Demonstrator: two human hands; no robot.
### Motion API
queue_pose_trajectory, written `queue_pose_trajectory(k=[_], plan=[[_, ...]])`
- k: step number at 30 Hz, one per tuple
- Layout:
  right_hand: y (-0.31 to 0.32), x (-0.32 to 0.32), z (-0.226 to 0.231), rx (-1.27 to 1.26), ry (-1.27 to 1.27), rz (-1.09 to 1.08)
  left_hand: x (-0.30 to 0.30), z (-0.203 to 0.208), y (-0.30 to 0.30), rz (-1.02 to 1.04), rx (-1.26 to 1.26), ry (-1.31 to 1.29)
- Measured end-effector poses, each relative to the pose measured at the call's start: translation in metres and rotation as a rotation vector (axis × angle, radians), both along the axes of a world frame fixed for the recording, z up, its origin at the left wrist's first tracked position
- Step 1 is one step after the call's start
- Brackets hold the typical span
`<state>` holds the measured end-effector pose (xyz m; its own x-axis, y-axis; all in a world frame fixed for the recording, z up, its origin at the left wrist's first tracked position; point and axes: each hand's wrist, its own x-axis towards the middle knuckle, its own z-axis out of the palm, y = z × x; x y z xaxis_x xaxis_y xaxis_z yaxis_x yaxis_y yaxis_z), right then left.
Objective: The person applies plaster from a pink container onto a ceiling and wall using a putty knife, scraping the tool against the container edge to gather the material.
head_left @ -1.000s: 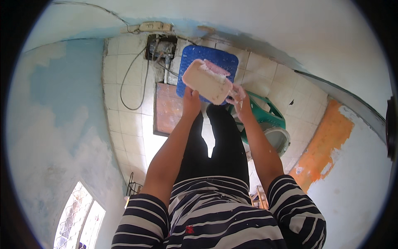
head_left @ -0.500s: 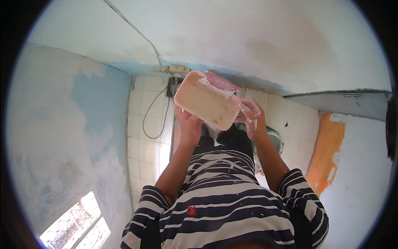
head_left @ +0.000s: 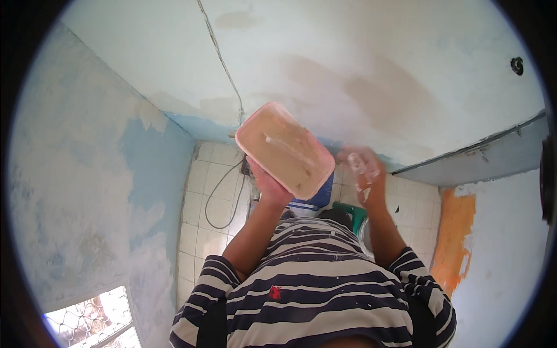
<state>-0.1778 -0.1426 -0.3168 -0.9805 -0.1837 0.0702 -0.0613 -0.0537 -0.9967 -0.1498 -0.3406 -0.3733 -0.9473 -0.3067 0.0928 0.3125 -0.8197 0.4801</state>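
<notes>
A shallow pink rectangular tray (head_left: 329, 168) is tilted in front of me, its inside coated with beige smears. One narrow whitish streak (head_left: 290, 151) crosses its middle. My left hand (head_left: 270, 185) grips the tray from below, at its near left side. Off the tray's right end and apart from it is my right hand (head_left: 364, 168), blurred by motion and marked with white paste. Whether its fingers hold anything does not show. The flat pink piece from before cannot be made out now.
Ahead stands a pale wall with a damp-looking patch (head_left: 383, 87) and a cable (head_left: 217, 52) running down it. Under the tray are a blue container (head_left: 316, 200) and a green object (head_left: 348, 214). A looped grey cord (head_left: 209, 217) lies on the tiled floor. A grilled window (head_left: 96, 319) is at lower left.
My right hand has moved from the tray's right end out to the right. The flat pink piece at the tray's far edge is gone from sight. My view has shifted up the wall.
</notes>
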Motion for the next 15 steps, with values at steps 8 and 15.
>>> queue_pose_trajectory(k=[8, 15], plan=[[-0.046, 0.023, 0.076, 0.582, 0.807, 0.326, 0.012, 0.013, 0.007, -0.014, 0.124, 0.012], [-0.025, 0.003, 0.065, 0.541, 0.831, 0.251, 0.005, 0.018, 0.033, 0.067, 0.027, -0.053]])
